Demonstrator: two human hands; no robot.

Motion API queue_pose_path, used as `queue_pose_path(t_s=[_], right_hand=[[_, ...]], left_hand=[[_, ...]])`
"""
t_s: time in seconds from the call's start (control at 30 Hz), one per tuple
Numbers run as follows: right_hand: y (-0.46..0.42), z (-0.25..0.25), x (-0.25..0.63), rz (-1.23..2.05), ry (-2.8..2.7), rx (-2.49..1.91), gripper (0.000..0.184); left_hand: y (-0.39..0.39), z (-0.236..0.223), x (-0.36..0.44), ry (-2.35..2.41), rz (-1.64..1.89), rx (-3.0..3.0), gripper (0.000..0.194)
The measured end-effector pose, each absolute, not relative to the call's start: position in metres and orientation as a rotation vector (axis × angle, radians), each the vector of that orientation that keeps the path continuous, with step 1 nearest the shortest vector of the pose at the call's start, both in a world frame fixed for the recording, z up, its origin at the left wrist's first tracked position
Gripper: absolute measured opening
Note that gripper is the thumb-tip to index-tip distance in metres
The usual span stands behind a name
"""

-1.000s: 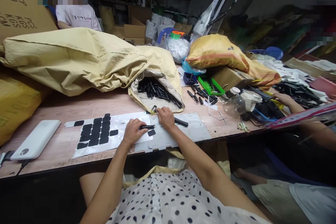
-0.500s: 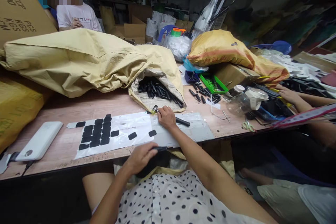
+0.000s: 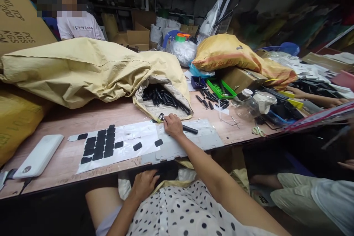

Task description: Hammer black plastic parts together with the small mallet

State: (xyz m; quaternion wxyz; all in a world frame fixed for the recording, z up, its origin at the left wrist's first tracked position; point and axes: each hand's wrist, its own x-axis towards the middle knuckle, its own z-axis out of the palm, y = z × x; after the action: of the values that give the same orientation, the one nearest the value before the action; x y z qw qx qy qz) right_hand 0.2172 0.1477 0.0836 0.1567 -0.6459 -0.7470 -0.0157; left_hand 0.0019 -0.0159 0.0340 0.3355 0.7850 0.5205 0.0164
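Note:
My right hand (image 3: 173, 125) is closed around a small hammer (image 3: 190, 129); its black handle sticks out to the right and its silver head lies left of my fingers, near the mouth of a tan sack. Beneath that hand is a clear plastic sheet (image 3: 206, 138) on the table. My left hand (image 3: 145, 184) is low over my lap, below the table edge, its fingers extended over an open bag (image 3: 166, 183); no object shows in it. Black pen-like pieces (image 3: 163, 96) fill the mouth of the tan sack (image 3: 105, 70).
Black rounded patches (image 3: 101, 143) lie on a white sheet (image 3: 129, 134). A white power bank (image 3: 38, 155) sits at left. Toward the right are a green tray (image 3: 220, 90), a clear jug (image 3: 256, 107), scissors (image 3: 259, 131) and a co-worker's arm (image 3: 312, 96). Another person (image 3: 79, 25) is across the table.
My left hand has moved down from the table edge, and the black piece it held no longer shows. My right hand keeps its grip on the hammer. The view has shifted slightly.

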Motion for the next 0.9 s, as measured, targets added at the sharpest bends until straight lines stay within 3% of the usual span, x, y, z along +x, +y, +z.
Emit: queue_pose_path(t_s=[0.13, 0.3, 0.47, 0.67, 0.8, 0.9], right_hand=[[0.148, 0.084, 0.217, -0.051, -2.143, -1.836, 0.028], [0.147, 0.086, 0.216, -0.056, -2.139, -1.853, 0.027], [0.145, 0.088, 0.214, -0.061, -2.152, -1.857, 0.025], [0.144, 0.089, 0.212, -0.05, -2.159, -1.883, 0.023], [0.144, 0.089, 0.212, -0.042, -2.158, -1.899, 0.02], [0.144, 0.087, 0.212, -0.072, -2.157, -1.861, 0.019]], left_hand=[[-0.012, 0.022, -0.005, 1.542, -0.225, 1.804, 0.042], [-0.01, 0.021, -0.008, 1.466, -0.159, 1.836, 0.042], [-0.008, 0.063, -0.002, 1.177, -0.173, 1.988, 0.034], [0.082, 0.149, 0.036, 0.817, 0.269, 2.028, 0.031], [0.187, 0.171, 0.071, 1.185, 0.708, 2.05, 0.025], [0.249, 0.167, 0.084, 1.696, 0.82, 1.951, 0.03]])
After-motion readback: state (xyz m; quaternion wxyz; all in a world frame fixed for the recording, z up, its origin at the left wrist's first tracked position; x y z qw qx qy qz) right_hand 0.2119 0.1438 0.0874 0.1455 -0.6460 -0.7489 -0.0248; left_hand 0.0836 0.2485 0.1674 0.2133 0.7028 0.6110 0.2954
